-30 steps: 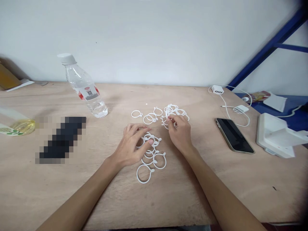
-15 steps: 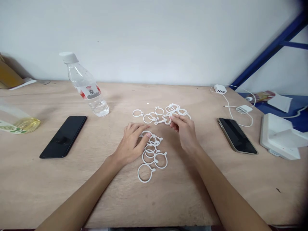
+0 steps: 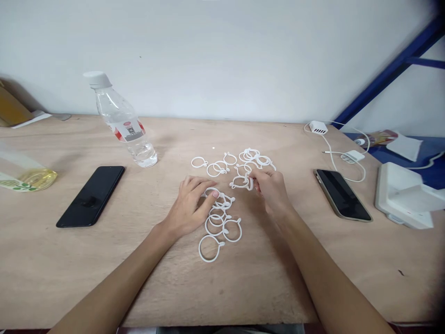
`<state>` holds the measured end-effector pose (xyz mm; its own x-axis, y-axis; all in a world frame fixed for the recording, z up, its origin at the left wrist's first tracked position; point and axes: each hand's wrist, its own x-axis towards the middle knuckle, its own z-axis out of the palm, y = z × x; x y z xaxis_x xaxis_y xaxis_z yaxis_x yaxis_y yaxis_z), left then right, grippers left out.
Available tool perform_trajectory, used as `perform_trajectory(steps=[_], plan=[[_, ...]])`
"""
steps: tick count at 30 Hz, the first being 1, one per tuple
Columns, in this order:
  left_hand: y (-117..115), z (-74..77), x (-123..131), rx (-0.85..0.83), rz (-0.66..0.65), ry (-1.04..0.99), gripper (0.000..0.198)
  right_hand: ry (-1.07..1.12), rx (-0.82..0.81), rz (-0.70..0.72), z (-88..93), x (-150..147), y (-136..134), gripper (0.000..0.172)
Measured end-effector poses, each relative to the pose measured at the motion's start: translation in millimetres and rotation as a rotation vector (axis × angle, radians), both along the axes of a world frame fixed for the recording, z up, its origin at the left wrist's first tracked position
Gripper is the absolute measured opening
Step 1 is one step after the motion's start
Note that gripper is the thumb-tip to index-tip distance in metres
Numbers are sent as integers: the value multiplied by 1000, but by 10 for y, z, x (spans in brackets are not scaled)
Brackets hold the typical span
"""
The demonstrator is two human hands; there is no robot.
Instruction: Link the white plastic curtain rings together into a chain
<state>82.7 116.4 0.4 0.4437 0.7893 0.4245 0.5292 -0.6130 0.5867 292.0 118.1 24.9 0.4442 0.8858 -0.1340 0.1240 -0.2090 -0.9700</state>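
Note:
My right hand [image 3: 273, 188] pinches a white plastic curtain ring [image 3: 239, 187] between thumb and fingertips, slightly over the table. Another ring seems to hang edge-on at the fingertips, though I cannot tell whether it is held too. Palm down on the wood, my left hand [image 3: 190, 204] lies open, its thumb over the upper rings of a near group. That near group is a loose overlapping column of several curtain rings [image 3: 209, 261], each with a small eyelet. Farther back lies a second scatter of several rings [image 3: 198, 166], bunched most thickly just beyond my right hand.
On the left stand a clear water bottle [image 3: 130, 132] and a bottle of yellow liquid [image 3: 38, 180], with a black phone [image 3: 92, 197] between. To the right are another phone [image 3: 342, 195], a white charging stand [image 3: 396, 195] and a cabled white charger [image 3: 318, 128]. A wall backs the wooden table [image 3: 167, 287].
My right hand has drawn slightly nearer and to the right, and the ring at its fingertips has turned to show its loop. My left hand keeps its place on the near rings.

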Motion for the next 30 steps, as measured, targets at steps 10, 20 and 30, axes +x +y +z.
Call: perform_trajectory(steps=[10,20,30], plan=[[3,9,13,-19,5,-3,27,46,108,-64,38,37,-6,34],[-7,61,2,-119,21,0,37,-32,399,441,-33,-311,-183,16],[-4,122,20,-238,53,-258,29,-474,680,576,-138,-367,-235,12]])
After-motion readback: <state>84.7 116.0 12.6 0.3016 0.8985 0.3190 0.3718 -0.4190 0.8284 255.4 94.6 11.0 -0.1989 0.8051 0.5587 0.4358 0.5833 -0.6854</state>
